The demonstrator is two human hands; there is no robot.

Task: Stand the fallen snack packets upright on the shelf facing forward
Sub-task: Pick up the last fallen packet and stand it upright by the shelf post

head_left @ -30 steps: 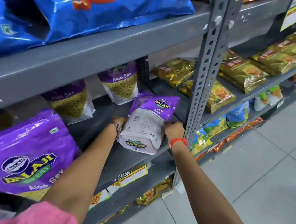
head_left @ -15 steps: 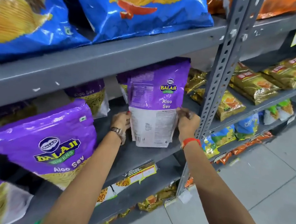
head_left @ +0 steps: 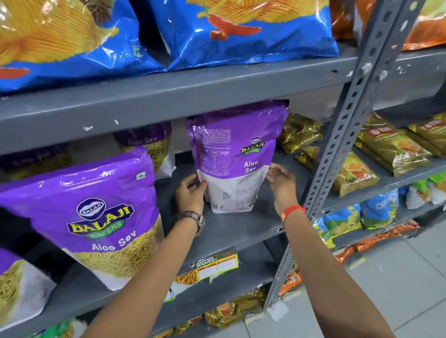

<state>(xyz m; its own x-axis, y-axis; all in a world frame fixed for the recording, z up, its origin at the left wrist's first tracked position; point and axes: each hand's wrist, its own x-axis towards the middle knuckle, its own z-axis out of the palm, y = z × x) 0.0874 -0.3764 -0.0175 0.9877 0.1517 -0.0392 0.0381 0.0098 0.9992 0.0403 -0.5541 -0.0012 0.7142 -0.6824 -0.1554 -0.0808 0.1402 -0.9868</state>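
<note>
A purple and white Aloo Sev packet (head_left: 234, 153) stands upright on the grey middle shelf (head_left: 232, 230). The side with the small printed text faces me. My left hand (head_left: 192, 190) grips its lower left edge, with a watch on that wrist. My right hand (head_left: 280, 186) holds its right edge with the fingertips and wears an orange band. Another Aloo Sev packet (head_left: 147, 144) stands upright behind it to the left. A larger one (head_left: 88, 209) leans forward at the left front of the shelf.
Blue chip bags (head_left: 232, 18) hang over the edge of the shelf above. A perforated grey post (head_left: 337, 142) stands just right of my right hand. Gold packets (head_left: 300, 133) lie behind the post. A price label (head_left: 214, 264) is clipped to the shelf edge. Tiled floor lies lower right.
The packet went from tilted with its top toward me to standing upright, and it now sits further back on the shelf. Both hands stayed on its sides.
</note>
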